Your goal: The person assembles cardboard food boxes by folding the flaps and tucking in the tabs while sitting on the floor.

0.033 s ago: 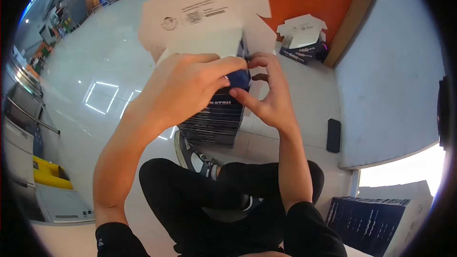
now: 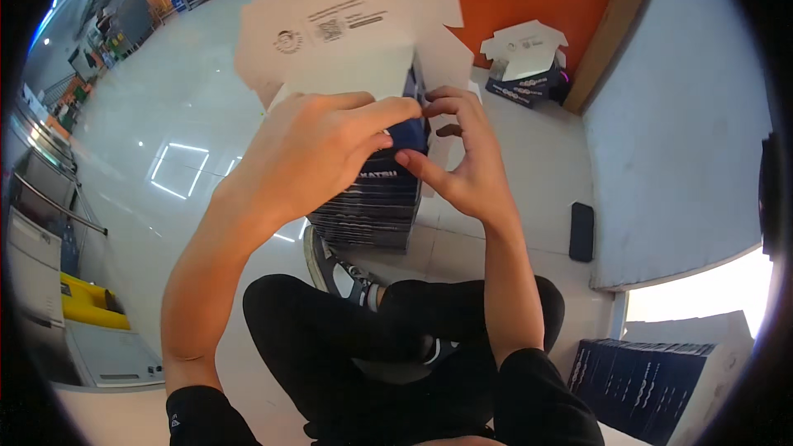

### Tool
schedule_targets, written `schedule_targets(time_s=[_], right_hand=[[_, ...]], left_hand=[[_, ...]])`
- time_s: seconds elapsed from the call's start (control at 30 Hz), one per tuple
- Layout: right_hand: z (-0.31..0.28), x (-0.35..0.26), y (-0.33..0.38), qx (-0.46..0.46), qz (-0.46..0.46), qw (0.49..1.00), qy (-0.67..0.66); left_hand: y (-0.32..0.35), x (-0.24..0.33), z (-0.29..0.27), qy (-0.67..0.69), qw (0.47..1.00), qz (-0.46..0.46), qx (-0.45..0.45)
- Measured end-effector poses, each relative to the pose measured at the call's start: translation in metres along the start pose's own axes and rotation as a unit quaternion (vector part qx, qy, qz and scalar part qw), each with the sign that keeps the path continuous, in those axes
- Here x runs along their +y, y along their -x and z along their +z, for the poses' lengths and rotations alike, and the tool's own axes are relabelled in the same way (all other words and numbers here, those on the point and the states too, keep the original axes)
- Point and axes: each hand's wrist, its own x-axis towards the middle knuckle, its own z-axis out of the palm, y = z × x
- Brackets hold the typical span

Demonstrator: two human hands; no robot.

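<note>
I hold a white cardboard box [image 2: 347, 41] with open flaps and a dark blue side up in front of me. My left hand [image 2: 318, 153] lies over its near face, fingers curled onto the blue panel. Pressed against the box's right edge, my right hand [image 2: 462, 157] pinches a small white flap, its fingertips meeting those of the left. Under the hands a stack of flat dark blue boxes [image 2: 368, 211] rests on the floor. I sit cross-legged in black trousers, one sneaker [image 2: 334, 268] showing beside the stack.
Another open white and blue box [image 2: 524, 66] stands at the back right by an orange wall. A black phone [image 2: 581, 231] lies on the floor beside a grey wall. More flat blue boxes [image 2: 652, 380] are stacked at lower right. A yellow object [image 2: 87, 301] sits far left.
</note>
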Motion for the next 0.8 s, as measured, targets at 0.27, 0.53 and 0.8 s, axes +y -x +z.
schedule_targets(time_s=[0.27,0.53,0.8], right_hand=[[0.011,0.011,0.005,0.005,0.019,0.996,-0.082],[0.018,0.031,0.005,0.028,-0.012,0.997,-0.067],[0.006,0.03,-0.001,0.028,-0.038,0.995,-0.087]], left_hand=[[-0.004,0.005,-0.006,-0.023,0.997,-0.037,0.057],[-0.008,0.006,0.006,-0.094,0.996,-0.01,0.007],[-0.007,0.009,0.014,-0.153,0.988,-0.008,-0.02]])
